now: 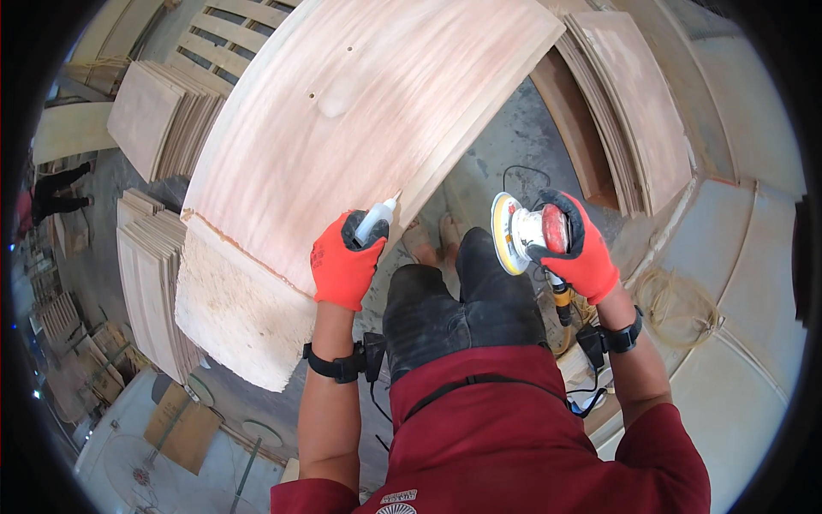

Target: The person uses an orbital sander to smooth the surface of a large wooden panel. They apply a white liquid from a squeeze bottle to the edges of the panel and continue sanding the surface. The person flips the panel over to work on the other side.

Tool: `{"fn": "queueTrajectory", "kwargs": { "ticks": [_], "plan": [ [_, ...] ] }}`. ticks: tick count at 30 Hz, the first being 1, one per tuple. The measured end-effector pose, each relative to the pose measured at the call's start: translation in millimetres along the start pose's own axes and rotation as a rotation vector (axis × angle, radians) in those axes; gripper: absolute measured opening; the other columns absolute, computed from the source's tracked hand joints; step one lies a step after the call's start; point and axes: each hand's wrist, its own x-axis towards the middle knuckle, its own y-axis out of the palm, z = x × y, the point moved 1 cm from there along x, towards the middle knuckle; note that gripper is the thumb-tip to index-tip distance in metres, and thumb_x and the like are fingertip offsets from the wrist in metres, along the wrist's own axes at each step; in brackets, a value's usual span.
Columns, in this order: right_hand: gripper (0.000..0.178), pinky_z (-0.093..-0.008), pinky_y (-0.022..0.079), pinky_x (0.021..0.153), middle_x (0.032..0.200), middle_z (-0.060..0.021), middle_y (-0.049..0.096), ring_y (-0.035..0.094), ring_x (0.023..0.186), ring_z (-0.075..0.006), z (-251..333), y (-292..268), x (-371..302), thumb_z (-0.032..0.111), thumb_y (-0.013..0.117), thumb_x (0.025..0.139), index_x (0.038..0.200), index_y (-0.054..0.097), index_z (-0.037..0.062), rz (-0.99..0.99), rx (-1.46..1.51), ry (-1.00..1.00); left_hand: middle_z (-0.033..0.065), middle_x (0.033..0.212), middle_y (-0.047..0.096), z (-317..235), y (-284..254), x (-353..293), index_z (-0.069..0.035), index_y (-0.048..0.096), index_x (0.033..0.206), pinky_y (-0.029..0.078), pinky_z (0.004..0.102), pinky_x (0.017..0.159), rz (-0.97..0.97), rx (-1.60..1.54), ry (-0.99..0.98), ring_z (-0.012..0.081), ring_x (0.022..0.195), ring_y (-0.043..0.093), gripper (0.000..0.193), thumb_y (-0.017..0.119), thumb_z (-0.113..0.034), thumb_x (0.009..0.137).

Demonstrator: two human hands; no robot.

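My left hand (pixel 341 264), in a red and black work glove, is closed round a small whitish squeeze bottle (pixel 374 221). Its narrow tip points up and right, by the edge of a broad wooden panel (pixel 342 137). My right hand (pixel 589 257), gloved alike, grips an orbital sander (pixel 533 230) by its red and white head, apart from the panel. The sander's round pad faces left, and a hose fitting hangs below. The panel has two small dark holes and a pale patch. A rough, fibrous cream-coloured block (pixel 240 308) adjoins its near end.
Stacked wooden boards stand at left (pixel 150 274), upper left (pixel 158 116) and right (pixel 629 103). A slatted pallet (pixel 224 38) lies at the top. Coiled yellowish hose (pixel 676 313) is at my right. Another person (pixel 56 195) is far left; a fan (pixel 141 475) stands lower left.
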Motion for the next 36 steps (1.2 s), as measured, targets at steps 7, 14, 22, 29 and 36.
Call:
{"fn": "queueTrajectory", "kwargs": {
  "ticks": [7,14,22,29,36],
  "plan": [
    [0.091,-0.0376,0.049,0.103,0.131,-0.0159,0.063,0.062,0.121,-0.0255,6,-2,1,0.015,0.092,0.067,0.144,0.045,0.0015,-0.011,0.043,-0.010,0.0125,0.086,0.069,-13,0,10,-0.006,0.070,0.101,0.052,0.0369,0.070,0.032,0.039,0.020,0.0280,0.076,0.067,0.029,0.078,-0.020,0.077],
    [0.086,-0.0376,0.048,0.104,0.132,-0.0160,0.063,0.061,0.122,-0.0255,5,-6,14,0.014,0.091,0.068,0.142,0.048,0.0009,0.023,0.048,-0.031,0.0127,0.087,0.069,-18,3,15,-0.006,0.070,0.101,0.051,0.0375,0.071,0.055,0.059,0.036,0.0289,0.077,0.067,0.029,0.078,-0.019,0.077],
    [0.084,-0.0369,0.047,0.105,0.133,-0.0159,0.062,0.060,0.123,-0.0248,-4,-25,35,0.013,0.089,0.069,0.142,0.048,-0.0004,0.085,0.143,0.068,0.0095,0.085,0.070,-16,15,28,-0.003,0.070,0.105,0.052,0.0308,0.073,-0.019,0.112,0.189,0.0177,0.076,0.065,0.031,0.079,-0.011,0.076],
    [0.084,-0.0368,0.047,0.105,0.133,-0.0154,0.061,0.060,0.123,-0.0245,-9,-41,48,0.011,0.089,0.068,0.142,0.048,0.0007,0.093,0.125,0.063,0.0085,0.083,0.069,-32,21,38,-0.003,0.070,0.104,0.051,0.0293,0.068,0.018,0.081,0.120,0.0155,0.071,0.064,0.030,0.079,-0.010,0.076],
    [0.084,-0.0374,0.047,0.105,0.134,-0.0153,0.061,0.060,0.124,-0.0256,-18,-56,60,0.011,0.088,0.068,0.142,0.048,0.0017,0.097,0.126,0.057,0.0086,0.085,0.070,-47,31,51,-0.003,0.070,0.103,0.052,0.0302,0.070,0.003,0.136,0.192,0.0169,0.073,0.065,0.029,0.079,-0.009,0.077]
  ]
}}
